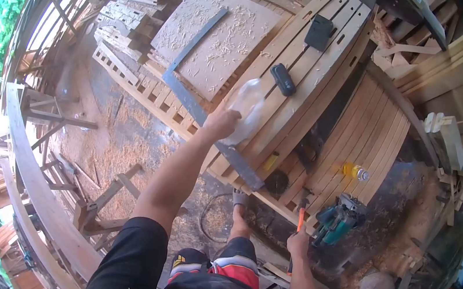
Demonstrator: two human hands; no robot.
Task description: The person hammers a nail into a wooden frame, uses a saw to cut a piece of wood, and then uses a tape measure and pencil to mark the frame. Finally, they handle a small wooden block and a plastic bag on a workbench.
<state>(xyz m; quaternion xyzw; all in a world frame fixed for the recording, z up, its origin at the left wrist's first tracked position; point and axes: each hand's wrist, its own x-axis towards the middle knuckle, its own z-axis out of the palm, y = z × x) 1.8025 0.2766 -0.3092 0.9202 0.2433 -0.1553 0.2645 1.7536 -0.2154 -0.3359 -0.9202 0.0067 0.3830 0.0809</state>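
My left hand (221, 124) is closed on a translucent plastic bag (247, 111) above the slatted wooden workpiece. The bag looks crumpled and partly blurred. A long grey metal carpenter's square (184, 100) lies beneath this hand, its corner pointing left. My right hand (298, 244) is wrapped round the orange handle of a hammer (301, 215), whose dark head points away from me. Just right of the hammer sits a teal power tool (340, 220). A yellow bottle (355, 172) lies on the lower wooden slats nearby.
A shavings-covered board (216, 37) lies at the back. On the slats are a black case (283, 79) and a dark flat object (319, 32). Stacked timber (128, 20) stands behind left, and a long plank (50, 191) runs along the left side. Sawdust covers the floor.
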